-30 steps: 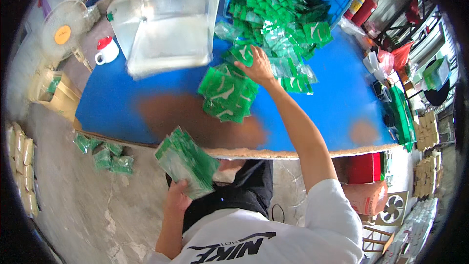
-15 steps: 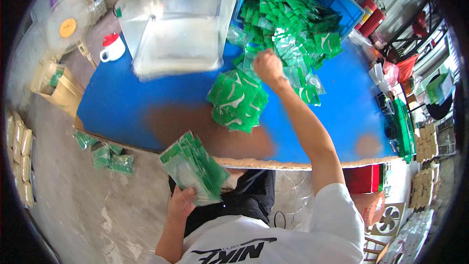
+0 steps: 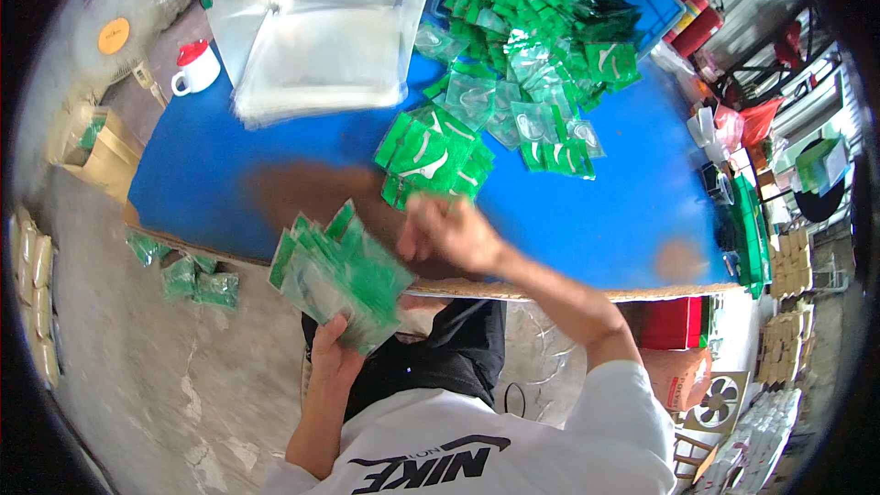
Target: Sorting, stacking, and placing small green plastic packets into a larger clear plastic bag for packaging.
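My left hand (image 3: 337, 348) grips a fanned stack of green-and-clear plastic packets (image 3: 344, 280) in front of the table's near edge, thumb on top. Just right of that stack is my right hand (image 3: 449, 234), over the near part of the table. Its fingers look curled but are smeared by motion, and I cannot tell whether anything is in them. Beyond it lies a pile of green packets (image 3: 431, 151) with white curved marks. Farther back, a large heap of similar packets (image 3: 541, 27) spills out of a blue crate (image 3: 655, 23) onto the tabletop.
The blue table (image 3: 605, 229) carries a stack of clear plastic sheets or bags (image 3: 330, 64) and a white mug with a red lid (image 3: 195, 67). A fan (image 3: 115, 37) and a cardboard box (image 3: 105, 160) stand left. Green bundles (image 3: 200, 282) lie on the floor.
My right hand has come back from the heap toward me, beside the held stack. The stack in my left hand is spread wider. The whole view has shifted slightly.
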Action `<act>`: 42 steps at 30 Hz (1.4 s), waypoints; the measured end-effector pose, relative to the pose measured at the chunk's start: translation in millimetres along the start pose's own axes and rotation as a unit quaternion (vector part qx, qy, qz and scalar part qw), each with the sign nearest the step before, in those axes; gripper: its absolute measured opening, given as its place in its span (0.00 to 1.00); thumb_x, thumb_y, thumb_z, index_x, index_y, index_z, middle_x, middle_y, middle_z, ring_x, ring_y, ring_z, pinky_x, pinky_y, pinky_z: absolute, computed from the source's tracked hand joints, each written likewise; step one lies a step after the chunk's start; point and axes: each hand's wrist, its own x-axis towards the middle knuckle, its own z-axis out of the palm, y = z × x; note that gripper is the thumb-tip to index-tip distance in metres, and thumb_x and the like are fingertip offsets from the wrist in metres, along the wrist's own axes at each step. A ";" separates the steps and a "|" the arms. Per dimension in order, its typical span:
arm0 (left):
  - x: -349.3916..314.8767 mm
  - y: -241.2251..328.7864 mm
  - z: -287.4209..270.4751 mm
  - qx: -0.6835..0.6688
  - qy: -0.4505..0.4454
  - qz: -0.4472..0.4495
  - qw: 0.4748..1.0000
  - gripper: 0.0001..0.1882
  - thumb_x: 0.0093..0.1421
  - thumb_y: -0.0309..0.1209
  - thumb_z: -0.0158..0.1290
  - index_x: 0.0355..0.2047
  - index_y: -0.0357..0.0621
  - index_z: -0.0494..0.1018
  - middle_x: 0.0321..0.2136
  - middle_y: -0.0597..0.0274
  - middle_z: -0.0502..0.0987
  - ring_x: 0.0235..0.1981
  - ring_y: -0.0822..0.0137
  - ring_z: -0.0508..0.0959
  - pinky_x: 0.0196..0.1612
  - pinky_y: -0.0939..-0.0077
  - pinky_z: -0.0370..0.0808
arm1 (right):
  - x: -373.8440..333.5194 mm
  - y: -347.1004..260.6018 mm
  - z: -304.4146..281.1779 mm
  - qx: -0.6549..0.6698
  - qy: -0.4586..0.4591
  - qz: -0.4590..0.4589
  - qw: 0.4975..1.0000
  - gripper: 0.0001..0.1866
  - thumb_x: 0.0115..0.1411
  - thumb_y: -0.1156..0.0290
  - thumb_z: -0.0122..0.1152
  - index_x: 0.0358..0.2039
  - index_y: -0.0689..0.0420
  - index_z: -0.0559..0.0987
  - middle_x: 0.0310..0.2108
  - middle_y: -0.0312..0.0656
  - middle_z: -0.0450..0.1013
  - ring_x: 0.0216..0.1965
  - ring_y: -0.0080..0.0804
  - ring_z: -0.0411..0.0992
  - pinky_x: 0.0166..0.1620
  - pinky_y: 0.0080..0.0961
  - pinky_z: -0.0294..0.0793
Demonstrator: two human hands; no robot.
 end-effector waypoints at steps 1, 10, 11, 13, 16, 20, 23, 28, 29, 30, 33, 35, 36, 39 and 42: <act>-2.8 2.6 -1.7 0.007 -0.006 0.000 1.000 0.41 0.51 0.32 0.66 0.63 0.38 0.60 0.57 0.55 0.71 0.59 0.56 0.71 0.63 0.55 0.67 | 32.3 19.7 -22.9 -0.105 0.083 -0.077 0.988 0.19 0.68 0.57 0.54 0.38 0.62 0.79 0.32 0.46 0.78 0.31 0.32 0.78 0.35 0.32 0.78; -23.4 2.8 -11.2 0.042 -0.048 -0.004 0.998 0.42 0.48 0.28 0.69 0.62 0.39 0.61 0.55 0.56 0.73 0.57 0.55 0.73 0.59 0.55 0.73 | 140.2 121.8 -182.8 -0.460 0.206 0.064 0.861 0.40 0.57 0.32 0.54 0.66 0.39 0.66 0.69 0.48 0.55 0.70 0.52 0.49 0.63 0.73 0.46; -21.7 0.7 -12.5 0.042 -0.048 -0.006 0.998 0.42 0.48 0.28 0.69 0.62 0.39 0.61 0.55 0.56 0.73 0.57 0.55 0.73 0.59 0.55 0.73 | 127.8 127.1 -193.7 -0.461 0.206 0.066 0.861 0.40 0.57 0.32 0.54 0.66 0.39 0.66 0.69 0.48 0.55 0.70 0.52 0.49 0.63 0.73 0.46; -20.9 -3.7 -16.5 0.059 -0.073 -0.023 0.995 0.41 0.48 0.26 0.68 0.62 0.37 0.61 0.55 0.54 0.72 0.57 0.54 0.73 0.59 0.56 0.72 | 95.5 141.3 -207.4 -0.458 0.231 0.053 0.857 0.40 0.58 0.33 0.53 0.67 0.38 0.64 0.69 0.47 0.55 0.70 0.54 0.48 0.64 0.72 0.45; -17.3 -9.8 -3.0 0.073 -0.110 -0.034 0.991 0.41 0.49 0.25 0.67 0.62 0.36 0.60 0.56 0.53 0.72 0.57 0.54 0.73 0.59 0.56 0.72 | 47.6 149.1 -196.5 -0.457 0.226 0.017 0.860 0.41 0.60 0.35 0.53 0.68 0.42 0.63 0.69 0.47 0.55 0.70 0.54 0.50 0.65 0.70 0.44; -24.2 -16.2 1.4 0.102 -0.106 -0.059 0.987 0.41 0.49 0.27 0.67 0.62 0.34 0.60 0.56 0.52 0.72 0.58 0.55 0.73 0.60 0.55 0.70 | -19.5 133.4 -164.6 -0.443 0.203 -0.021 0.873 0.41 0.61 0.36 0.52 0.68 0.47 0.62 0.68 0.47 0.56 0.69 0.56 0.50 0.66 0.68 0.44; -31.7 -21.3 3.2 0.118 -0.065 -0.085 0.987 0.41 0.49 0.29 0.67 0.62 0.35 0.60 0.56 0.53 0.72 0.58 0.55 0.72 0.61 0.55 0.70 | -57.7 121.0 -148.2 -0.447 0.169 -0.017 0.878 0.41 0.63 0.37 0.50 0.69 0.48 0.60 0.69 0.48 0.55 0.70 0.57 0.48 0.67 0.66 0.43; -13.4 -45.8 -20.6 0.082 -0.058 -0.166 0.981 0.40 0.50 0.29 0.66 0.62 0.39 0.61 0.55 0.57 0.73 0.58 0.56 0.72 0.62 0.55 0.69 | -110.0 99.4 -110.1 -0.484 0.207 -0.062 0.848 0.40 0.66 0.38 0.45 0.66 0.58 0.64 0.69 0.51 0.55 0.72 0.58 0.45 0.68 0.65 0.41; -10.8 -48.9 -21.7 0.056 -0.069 -0.187 0.978 0.40 0.51 0.29 0.66 0.62 0.39 0.61 0.55 0.58 0.73 0.58 0.56 0.72 0.62 0.55 0.69 | -122.6 96.8 -97.4 -0.507 0.184 -0.060 0.840 0.40 0.66 0.38 0.45 0.65 0.60 0.66 0.69 0.51 0.56 0.72 0.58 0.45 0.68 0.64 0.41; -8.2 -52.4 -20.3 0.057 -0.062 -0.189 0.978 0.40 0.51 0.29 0.66 0.62 0.39 0.61 0.55 0.58 0.73 0.58 0.56 0.72 0.62 0.55 0.69 | -133.1 96.0 -80.7 -0.502 0.179 -0.068 0.843 0.40 0.66 0.39 0.44 0.62 0.63 0.68 0.68 0.52 0.58 0.72 0.58 0.45 0.68 0.63 0.42; -4.6 -63.5 3.8 0.062 -0.064 -0.176 0.980 0.37 0.53 0.27 0.64 0.62 0.40 0.62 0.55 0.58 0.72 0.58 0.57 0.72 0.62 0.56 0.69 | -154.1 84.6 -41.4 -0.441 0.114 -0.181 0.872 0.32 0.67 0.48 0.50 0.59 0.64 0.71 0.63 0.54 0.64 0.68 0.53 0.56 0.69 0.53 0.51; -4.8 -68.5 22.9 0.098 -0.058 -0.135 0.984 0.33 0.56 0.25 0.61 0.61 0.40 0.62 0.54 0.57 0.72 0.58 0.58 0.73 0.62 0.58 0.69 | -156.1 84.6 -34.4 -0.350 0.039 -0.202 0.914 0.31 0.67 0.49 0.50 0.58 0.64 0.71 0.62 0.54 0.64 0.67 0.53 0.58 0.68 0.52 0.53; -2.8 -72.2 25.0 0.107 -0.050 -0.123 0.985 0.32 0.57 0.24 0.60 0.60 0.40 0.62 0.53 0.56 0.72 0.58 0.59 0.73 0.62 0.58 0.69 | -157.1 84.2 -33.2 -0.258 -0.037 -0.219 0.940 0.30 0.67 0.50 0.50 0.57 0.65 0.71 0.62 0.53 0.65 0.65 0.53 0.60 0.67 0.50 0.55; 1.6 -76.9 15.2 0.126 -0.035 -0.115 0.985 0.33 0.56 0.25 0.61 0.60 0.38 0.62 0.53 0.57 0.73 0.57 0.58 0.73 0.62 0.57 0.69 | -140.2 73.1 -64.2 -0.288 0.125 -0.159 0.936 0.30 0.67 0.47 0.49 0.52 0.64 0.76 0.60 0.56 0.66 0.64 0.55 0.61 0.66 0.51 0.57; 1.5 -75.3 3.6 0.098 -0.074 -0.153 0.981 0.33 0.55 0.27 0.61 0.61 0.37 0.62 0.54 0.56 0.73 0.57 0.57 0.73 0.62 0.56 0.69 | -134.0 101.0 -83.1 -0.514 0.201 -0.161 0.818 0.38 0.61 0.38 0.51 0.57 0.61 0.74 0.61 0.58 0.62 0.68 0.60 0.51 0.68 0.63 0.45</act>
